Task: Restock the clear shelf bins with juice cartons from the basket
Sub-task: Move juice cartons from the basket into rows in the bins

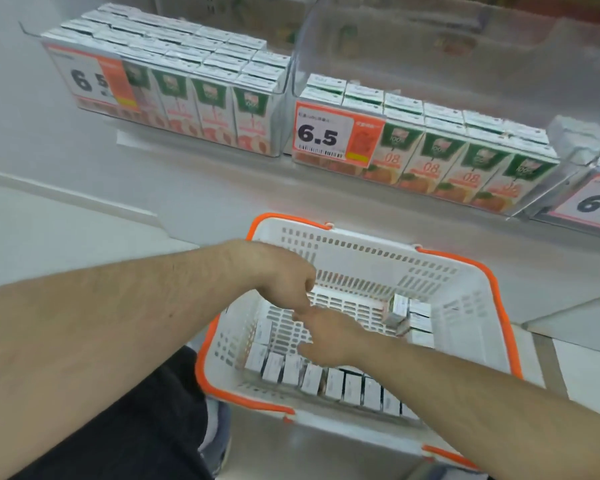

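Hands meet over the white orange-rimmed basket [465, 289]: left hand [284, 275] and right hand [329, 336] both loosely curled, fingertips touching, neither holding anything. Juice cartons [326, 379] line the basket's 6 o'clock wall. Judged step: picking; next, grasp cartons and lift to the half-filled clear bin [465, 77] at 1 o'clock.

A white basket [440, 271] with orange rim sat below two clear shelf bins [284, 109] packed with upright juice cartons [444, 161]; more cartons [333, 379] lined its near wall.
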`<state>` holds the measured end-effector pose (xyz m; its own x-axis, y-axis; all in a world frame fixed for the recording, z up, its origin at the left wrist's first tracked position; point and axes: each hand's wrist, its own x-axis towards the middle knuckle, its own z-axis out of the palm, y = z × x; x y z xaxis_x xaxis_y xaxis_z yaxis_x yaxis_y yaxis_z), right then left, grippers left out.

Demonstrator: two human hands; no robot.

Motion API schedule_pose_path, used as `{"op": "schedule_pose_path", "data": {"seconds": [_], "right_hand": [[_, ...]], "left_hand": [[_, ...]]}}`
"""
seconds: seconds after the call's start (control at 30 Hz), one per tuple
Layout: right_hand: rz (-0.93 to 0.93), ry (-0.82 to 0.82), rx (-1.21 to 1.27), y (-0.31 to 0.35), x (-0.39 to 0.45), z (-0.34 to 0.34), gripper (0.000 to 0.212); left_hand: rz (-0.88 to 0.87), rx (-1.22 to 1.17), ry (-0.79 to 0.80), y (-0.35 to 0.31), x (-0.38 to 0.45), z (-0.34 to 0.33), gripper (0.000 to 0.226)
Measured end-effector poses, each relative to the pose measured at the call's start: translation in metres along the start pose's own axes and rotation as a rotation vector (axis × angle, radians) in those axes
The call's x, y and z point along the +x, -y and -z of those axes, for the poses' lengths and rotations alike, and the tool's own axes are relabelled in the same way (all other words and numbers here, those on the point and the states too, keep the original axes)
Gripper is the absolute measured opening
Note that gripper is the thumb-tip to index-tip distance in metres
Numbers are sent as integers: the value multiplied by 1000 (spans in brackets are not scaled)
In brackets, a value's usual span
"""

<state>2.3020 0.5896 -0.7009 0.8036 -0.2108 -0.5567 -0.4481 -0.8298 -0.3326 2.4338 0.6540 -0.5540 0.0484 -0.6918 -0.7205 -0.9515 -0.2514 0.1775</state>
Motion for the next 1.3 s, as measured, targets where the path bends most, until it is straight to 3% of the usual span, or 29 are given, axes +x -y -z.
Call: {"op": "schedule_pose_path", "data": {"seconds": [0.1,0.2,0.4,0.53,0.67,0.77,0.97,1.1,1.2,1.3], "right_hand": [[1,132,-81,0,21,-40,68],[-79,153,-93,1,33,-68,80],[-150,116,-158,9,42,-97,65],[-106,62,-223,2,41,-103,54],[-65,-27,-262,-2,32,-113,62],[-21,16,-276,-6,37,-111,53],[-137,76,171,-28,27,-35,61],[-176,-8,472,-39,-10,38,41],[-182,-84,525,-35,-41,85,69],[-115,-121,564,-29,-69,121,79]], "left_hand": [[-7,-13,27,7,6,-2,45],[-19,-21,40,12,13,-1,44],[-45,-18,89,15,25,4,45],[-47,-21,74,14,27,10,46],[-60,-28,63,13,28,8,38],[-43,-35,72,13,23,7,43],[-18,-40,29,21,16,13,43],[-27,-59,-23,23,9,23,50],[-47,-91,-72,19,5,26,63],[-108,-189,-122,14,4,25,83]]}}
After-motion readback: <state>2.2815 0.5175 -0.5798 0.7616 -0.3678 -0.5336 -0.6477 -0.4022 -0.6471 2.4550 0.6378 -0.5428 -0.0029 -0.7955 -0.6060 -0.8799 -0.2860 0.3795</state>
